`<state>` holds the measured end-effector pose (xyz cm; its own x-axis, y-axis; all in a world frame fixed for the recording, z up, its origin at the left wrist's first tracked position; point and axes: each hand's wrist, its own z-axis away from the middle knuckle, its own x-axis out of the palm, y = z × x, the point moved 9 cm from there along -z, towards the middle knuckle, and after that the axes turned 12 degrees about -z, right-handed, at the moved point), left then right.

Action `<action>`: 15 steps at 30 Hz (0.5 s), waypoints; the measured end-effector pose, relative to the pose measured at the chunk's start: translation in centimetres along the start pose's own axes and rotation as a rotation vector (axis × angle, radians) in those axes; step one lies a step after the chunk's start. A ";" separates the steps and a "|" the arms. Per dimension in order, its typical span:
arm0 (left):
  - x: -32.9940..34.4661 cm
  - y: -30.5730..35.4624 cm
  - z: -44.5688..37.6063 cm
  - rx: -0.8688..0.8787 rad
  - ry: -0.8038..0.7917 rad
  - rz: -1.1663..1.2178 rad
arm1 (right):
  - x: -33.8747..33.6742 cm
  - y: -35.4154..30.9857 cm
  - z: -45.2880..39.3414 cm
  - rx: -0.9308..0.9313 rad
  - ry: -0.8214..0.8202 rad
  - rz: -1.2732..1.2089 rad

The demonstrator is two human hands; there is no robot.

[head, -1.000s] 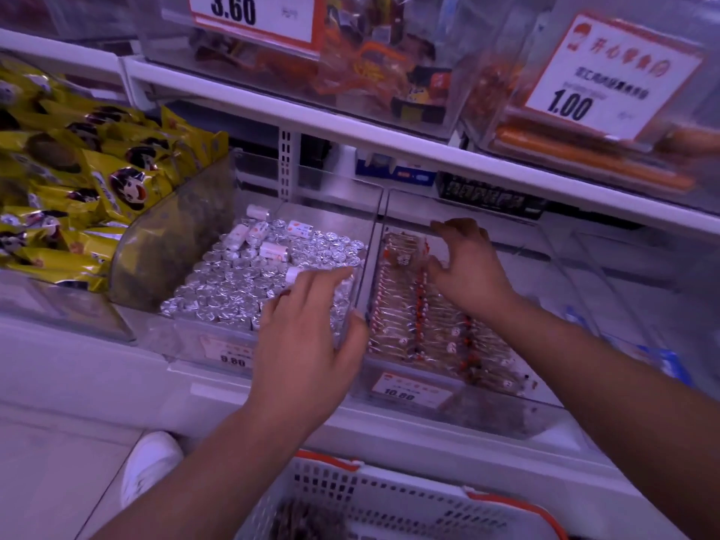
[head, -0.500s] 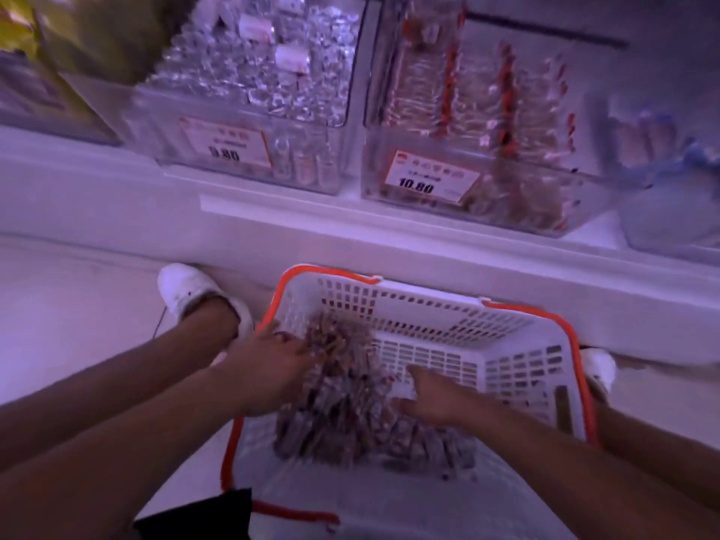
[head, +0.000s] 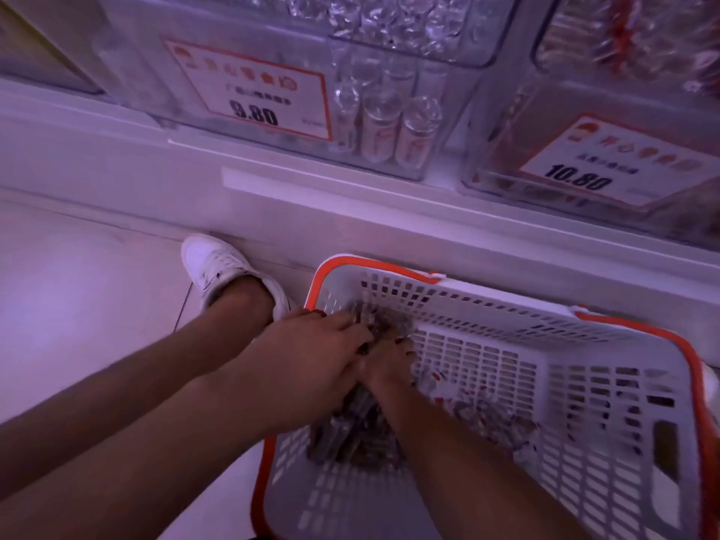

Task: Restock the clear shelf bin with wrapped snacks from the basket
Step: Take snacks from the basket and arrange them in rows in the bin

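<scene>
A white slatted basket with an orange rim (head: 639, 325) stands on the floor below the shelf. Dark wrapped snacks (head: 350, 434) are heaped in its left part, with more loose ones (head: 487, 415) toward the middle. My left hand (head: 311, 348) and my right hand (head: 387, 362) are pressed close together inside the basket, fingers curled down over a bundle of snacks held between them. Up on the right is the clear shelf bin (head: 502, 150) with the 10.80 tag, holding red-banded snacks.
A second clear bin (head: 389, 111), tagged 9.80, holds silver-wrapped pieces at the upper left. The white shelf ledge (head: 389, 212) juts out over the basket. My white shoe (head: 218, 267) stands on the pale floor just left of the basket.
Both hands have left the shelf bins and gone down into the basket. Since half a second ago they have closed together over the left end of the snack pile. The view has tipped downward.
</scene>
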<state>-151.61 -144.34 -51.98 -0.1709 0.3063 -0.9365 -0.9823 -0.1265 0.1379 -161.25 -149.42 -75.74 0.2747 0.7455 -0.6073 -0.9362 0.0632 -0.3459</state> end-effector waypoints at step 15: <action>2.1 -2.3 0.7 -0.078 -0.060 0.105 | 1.9 -1.0 -0.4 -0.314 -0.102 0.132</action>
<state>-149.79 -142.76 -54.01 -0.2789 0.3429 -0.8970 -0.9503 -0.2328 0.2065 -159.68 -148.33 -76.85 0.1174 0.7971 -0.5923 -0.8447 -0.2335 -0.4816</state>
